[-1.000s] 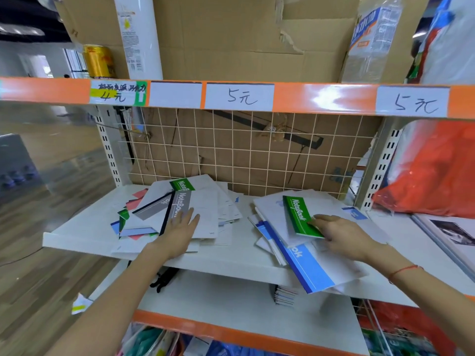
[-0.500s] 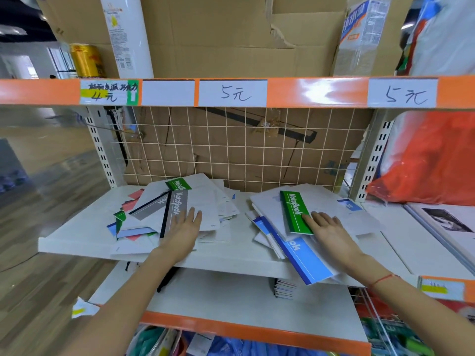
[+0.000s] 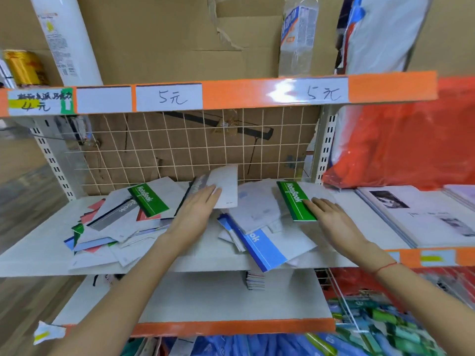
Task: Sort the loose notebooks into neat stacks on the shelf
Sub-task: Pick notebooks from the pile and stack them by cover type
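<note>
1. while a grey notebook (image 3: 218, 186) is lifted off the left pile (image 3: 123, 222) by the left hand (image 3: 198, 209), fingers straight, thumb hidden, grip cannot be told, a slip could be caused.
2. the green notebook (image 3: 295, 201) is pressed flat by the open right hand (image 3: 331, 217).
3. the blue notebook (image 3: 259, 245), overhanging the shelf (image 3: 38, 250), could be knocked off.
4. magazines (image 3: 421, 217) are crowded at right.

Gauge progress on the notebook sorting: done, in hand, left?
Done: no neat stack visible. In hand: left hand lifts a grey-spined notebook; right hand rests against the green notebook. Left: the left pile and right pile lie scattered.
</note>
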The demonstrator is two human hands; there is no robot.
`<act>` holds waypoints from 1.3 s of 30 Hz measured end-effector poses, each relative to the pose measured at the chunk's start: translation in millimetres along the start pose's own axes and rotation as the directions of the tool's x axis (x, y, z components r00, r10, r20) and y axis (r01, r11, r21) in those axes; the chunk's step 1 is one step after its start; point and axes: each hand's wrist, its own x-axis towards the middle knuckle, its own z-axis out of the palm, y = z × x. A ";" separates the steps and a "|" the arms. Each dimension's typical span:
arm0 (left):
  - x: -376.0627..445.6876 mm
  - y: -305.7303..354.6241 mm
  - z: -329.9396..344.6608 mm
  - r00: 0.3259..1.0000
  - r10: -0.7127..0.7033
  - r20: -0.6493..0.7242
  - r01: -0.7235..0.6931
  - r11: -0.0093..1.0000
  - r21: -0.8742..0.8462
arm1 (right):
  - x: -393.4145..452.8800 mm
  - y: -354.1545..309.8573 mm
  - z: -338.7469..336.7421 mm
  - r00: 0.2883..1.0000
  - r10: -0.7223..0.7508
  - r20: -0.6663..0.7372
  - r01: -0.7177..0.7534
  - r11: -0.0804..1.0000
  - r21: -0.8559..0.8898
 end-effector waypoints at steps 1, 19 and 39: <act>9.7 12.8 0.8 0.999 0.030 -0.012 -0.030 0.999 -0.014 | -8.4 11.7 -3.2 1.000 0.013 -0.011 -0.013 1.000 -0.011; 143.3 373.6 31.4 0.961 0.250 -0.119 -0.275 0.900 -0.338 | -250.8 267.3 -107.9 0.946 0.325 -0.001 -0.323 0.939 -0.115; 293.6 595.2 87.6 0.885 0.395 -0.244 -0.462 0.805 -0.372 | -342.8 496.2 -106.8 0.909 0.414 -0.052 -0.417 0.904 -0.094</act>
